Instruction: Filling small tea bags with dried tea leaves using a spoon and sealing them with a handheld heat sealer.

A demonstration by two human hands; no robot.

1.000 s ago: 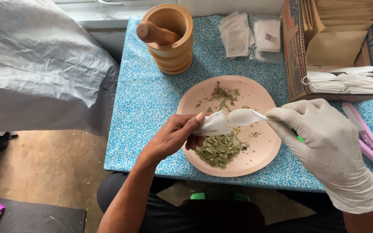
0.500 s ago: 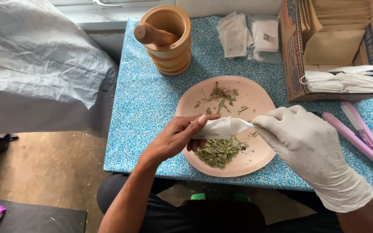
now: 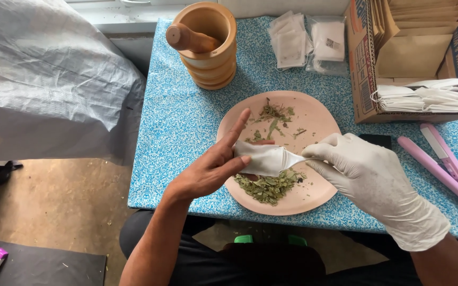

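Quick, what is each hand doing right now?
Left hand: closed on the small white bag, first finger sticking out.
Right hand, in a white glove: grip closed on the white spoon, whose tip is inside the bag.

Blue speckled table (image 3: 186,122) (daylit) on brown floor (image 3: 54,212).

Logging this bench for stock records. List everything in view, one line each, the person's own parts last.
plate: one, pink, table centre
dried leaves: one heap plus scattered bits, green, on plate
small bag: one, white, in left hand's grip over plate
spoon: one, white, bowl inside bag
mortar and pestle: one set, wooden, far left of table
packets: several, clear with white bags, far edge
cardboard box: one, brown, right, holding envelopes and white bags
sealer: one, pink, right
tablecloth: blue speckled
left hand: bare
right hand: white glove, holds spoon
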